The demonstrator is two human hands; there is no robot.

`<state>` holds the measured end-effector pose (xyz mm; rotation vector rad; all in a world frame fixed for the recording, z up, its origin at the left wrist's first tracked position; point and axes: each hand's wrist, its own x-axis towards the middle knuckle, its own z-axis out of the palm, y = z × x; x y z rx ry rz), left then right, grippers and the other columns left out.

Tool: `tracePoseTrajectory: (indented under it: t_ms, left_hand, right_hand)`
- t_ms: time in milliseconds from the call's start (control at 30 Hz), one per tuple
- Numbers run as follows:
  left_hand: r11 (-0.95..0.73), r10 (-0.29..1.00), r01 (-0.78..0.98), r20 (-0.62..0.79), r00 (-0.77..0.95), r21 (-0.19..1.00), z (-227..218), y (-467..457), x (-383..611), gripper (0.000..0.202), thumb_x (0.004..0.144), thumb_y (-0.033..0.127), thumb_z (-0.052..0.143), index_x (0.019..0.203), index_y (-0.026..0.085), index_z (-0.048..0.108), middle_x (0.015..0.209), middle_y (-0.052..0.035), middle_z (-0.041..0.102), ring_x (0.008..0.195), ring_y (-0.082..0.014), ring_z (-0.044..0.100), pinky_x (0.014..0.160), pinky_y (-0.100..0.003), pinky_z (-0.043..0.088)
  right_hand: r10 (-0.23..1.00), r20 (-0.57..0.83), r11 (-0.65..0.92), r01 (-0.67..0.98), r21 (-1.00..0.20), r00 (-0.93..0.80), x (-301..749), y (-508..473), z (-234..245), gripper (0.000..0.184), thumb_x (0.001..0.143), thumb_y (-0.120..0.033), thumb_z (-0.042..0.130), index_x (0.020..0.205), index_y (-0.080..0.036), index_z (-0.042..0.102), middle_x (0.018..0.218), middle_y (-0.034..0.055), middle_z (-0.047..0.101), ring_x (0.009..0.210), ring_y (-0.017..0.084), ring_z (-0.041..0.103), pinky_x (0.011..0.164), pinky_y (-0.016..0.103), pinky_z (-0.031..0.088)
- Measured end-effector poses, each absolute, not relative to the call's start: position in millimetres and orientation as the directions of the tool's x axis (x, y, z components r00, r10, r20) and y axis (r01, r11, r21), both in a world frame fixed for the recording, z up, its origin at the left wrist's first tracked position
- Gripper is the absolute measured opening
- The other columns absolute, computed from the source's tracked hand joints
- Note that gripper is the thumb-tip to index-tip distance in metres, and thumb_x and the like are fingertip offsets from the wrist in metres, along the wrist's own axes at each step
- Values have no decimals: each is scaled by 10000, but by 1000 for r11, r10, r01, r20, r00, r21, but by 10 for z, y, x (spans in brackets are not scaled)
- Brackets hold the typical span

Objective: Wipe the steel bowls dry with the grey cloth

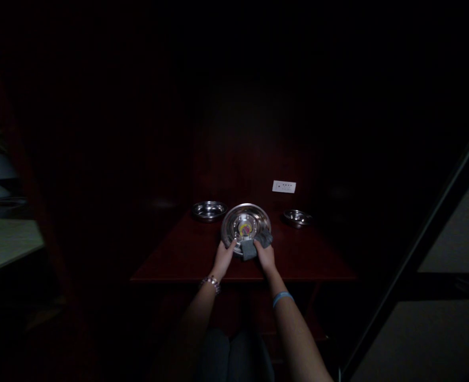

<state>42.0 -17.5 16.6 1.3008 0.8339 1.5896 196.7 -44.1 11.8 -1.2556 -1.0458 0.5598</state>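
Note:
A shiny steel plate (pixel 244 223) with a coloured sticker at its centre is tilted up toward me over the dark red table (pixel 187 254). My left hand (pixel 223 255) grips the plate's lower left rim. My right hand (pixel 265 255) presses a grey cloth (pixel 254 245) against the plate's lower right edge, fingers closed on it. A beaded bracelet sits on my left wrist and a blue band on my right.
A steel bowl (pixel 209 210) stands at the back left of the table and a smaller steel bowl (pixel 297 217) at the back right. A white socket panel (pixel 284 186) is on the dark wall behind. The room is very dim. A pale counter (pixel 3 241) lies far left.

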Motion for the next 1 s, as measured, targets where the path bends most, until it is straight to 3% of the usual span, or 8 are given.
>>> tracePoseTrajectory:
  t_ms: [467,1000]
  left_hand:
    - [-378,926,-193,372,-71,905,177,-191,404,371,758,325,662,1084,150,635,1155,-119,682,1111,-263,618,1036,-429,419]
    - [-355,935,-202,349,-66,913,193,-196,414,351,753,268,636,1082,145,640,1144,-100,691,1091,-239,626,1035,-403,421]
  right_hand:
    - [836,325,259,204,-944,443,1970,-437,131,396,767,-419,625,1097,-209,682,1140,61,710,1094,223,650,984,340,474]
    - [833,322,251,210,-945,451,1962,-479,164,410,763,-410,632,1111,-196,671,1158,72,701,1104,217,645,988,325,465]
